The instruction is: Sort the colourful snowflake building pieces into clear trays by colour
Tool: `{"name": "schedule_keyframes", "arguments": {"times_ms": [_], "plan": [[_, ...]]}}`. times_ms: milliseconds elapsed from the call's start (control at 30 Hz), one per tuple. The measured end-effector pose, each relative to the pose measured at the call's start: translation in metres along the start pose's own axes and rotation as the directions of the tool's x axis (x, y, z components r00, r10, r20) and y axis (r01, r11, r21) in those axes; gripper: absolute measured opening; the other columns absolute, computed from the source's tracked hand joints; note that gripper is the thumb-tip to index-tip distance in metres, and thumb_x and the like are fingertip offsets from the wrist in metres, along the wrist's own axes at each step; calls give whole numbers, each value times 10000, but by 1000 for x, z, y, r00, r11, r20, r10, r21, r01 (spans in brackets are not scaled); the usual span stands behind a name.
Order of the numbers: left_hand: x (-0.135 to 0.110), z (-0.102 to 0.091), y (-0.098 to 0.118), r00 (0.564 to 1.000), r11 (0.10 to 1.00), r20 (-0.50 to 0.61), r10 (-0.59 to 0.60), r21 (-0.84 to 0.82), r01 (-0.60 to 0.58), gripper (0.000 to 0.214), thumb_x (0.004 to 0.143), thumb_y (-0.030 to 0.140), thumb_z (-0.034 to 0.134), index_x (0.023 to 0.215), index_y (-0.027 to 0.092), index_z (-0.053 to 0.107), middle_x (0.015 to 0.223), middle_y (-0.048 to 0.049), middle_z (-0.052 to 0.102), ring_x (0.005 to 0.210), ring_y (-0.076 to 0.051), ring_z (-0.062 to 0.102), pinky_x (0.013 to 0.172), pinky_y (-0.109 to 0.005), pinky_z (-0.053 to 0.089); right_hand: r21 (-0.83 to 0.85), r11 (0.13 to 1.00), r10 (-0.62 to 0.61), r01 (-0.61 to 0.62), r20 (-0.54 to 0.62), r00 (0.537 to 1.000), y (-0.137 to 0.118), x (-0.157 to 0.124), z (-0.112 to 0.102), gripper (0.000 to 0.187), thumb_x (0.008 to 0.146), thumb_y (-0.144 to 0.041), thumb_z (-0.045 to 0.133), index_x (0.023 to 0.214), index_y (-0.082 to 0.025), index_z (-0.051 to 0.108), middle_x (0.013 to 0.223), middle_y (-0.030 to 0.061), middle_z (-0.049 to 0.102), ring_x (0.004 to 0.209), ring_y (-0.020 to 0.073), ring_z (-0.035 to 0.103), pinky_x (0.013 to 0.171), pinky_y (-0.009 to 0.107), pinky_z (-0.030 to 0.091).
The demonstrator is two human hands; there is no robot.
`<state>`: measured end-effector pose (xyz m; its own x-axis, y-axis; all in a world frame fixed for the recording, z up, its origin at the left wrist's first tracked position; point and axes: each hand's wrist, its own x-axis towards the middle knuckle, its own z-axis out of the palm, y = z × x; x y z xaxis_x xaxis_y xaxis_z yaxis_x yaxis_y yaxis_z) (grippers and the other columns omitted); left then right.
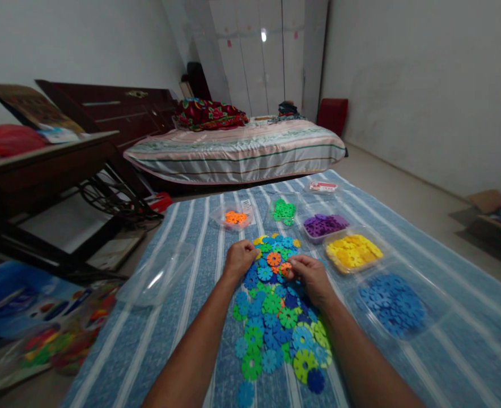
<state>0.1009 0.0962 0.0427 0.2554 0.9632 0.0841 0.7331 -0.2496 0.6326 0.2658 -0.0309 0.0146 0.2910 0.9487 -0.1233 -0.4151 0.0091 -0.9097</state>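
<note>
One empty clear tray (157, 277) lies to the left of the mixed pile (276, 323) of toothed discs, on the blue striped cloth (446, 340). At the pile's far left corner the left hand (240, 258) rests knuckles up with its fingers curled. I cannot tell whether they grip a disc or only press on the heap. Beyond the pile stand the orange tray (233, 218) and then the green tray (283, 211). At the pile's far end the right hand (312, 277) has thumb and forefinger closed on an orange disc (285, 268), which is touching its neighbours. To the right of the pile, from far to near, are the purple tray (322, 225), the yellow tray (352, 253) and the blue tray (393, 303). In my judgement the pick goes best with the pinch on the disc's rim and a straight upward lift, because the teeth may snag adjacent discs. The left hand pressing the heap down would keep it from scattering.
</note>
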Motion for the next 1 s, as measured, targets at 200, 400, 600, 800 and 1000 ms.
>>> {"name": "schedule_keyframes", "arguments": {"times_ms": [200,400,600,800,1000], "plan": [[-3,15,70,984,926,110,143,-367,-93,69,662,190,598,606,150,599,517,46,549,479,-95,514,495,-201,405,-100,995,-18,25,73,997,3,-1,2,297,675,-450,728,698,-160,670,484,-4,617,470,112,519,531,242,397],[-11,51,147,890,834,185,417,-466,-294,110,684,175,607,767,143,673,658,21,631,627,-114,580,590,-206,449,-116,992,-54,58,29,998,10,3,0,252,625,-401,747,627,-168,649,521,9,627,463,119,494,499,254,376],[-2,45,125,940,953,157,303,-54,-298,184,762,157,531,768,152,715,680,-3,667,682,-132,601,657,-216,450,-149,986,-73,80,52,996,4,0,5,204,683,-356,672,611,-168,640,479,0,598,468,111,487,516,245,372],[6,47,95,947,940,263,185,235,-249,192,762,150,547,775,170,738,805,-55,728,783,-175,649,718,-246,463,-179,977,-102,114,74,992,4,0,6,211,698,-372,658,601,-186,633,481,0,607,468,113,489,516,243,379],[17,63,102,936,903,306,173,330,-274,171,784,197,574,832,182,737,930,-107,732,945,-238,661,817,-292,471,-181,977,-96,116,114,989,10,3,5,260,706,-437,674,644,-185,649,478,-7,593,456,111,483,494,240,362]]}}
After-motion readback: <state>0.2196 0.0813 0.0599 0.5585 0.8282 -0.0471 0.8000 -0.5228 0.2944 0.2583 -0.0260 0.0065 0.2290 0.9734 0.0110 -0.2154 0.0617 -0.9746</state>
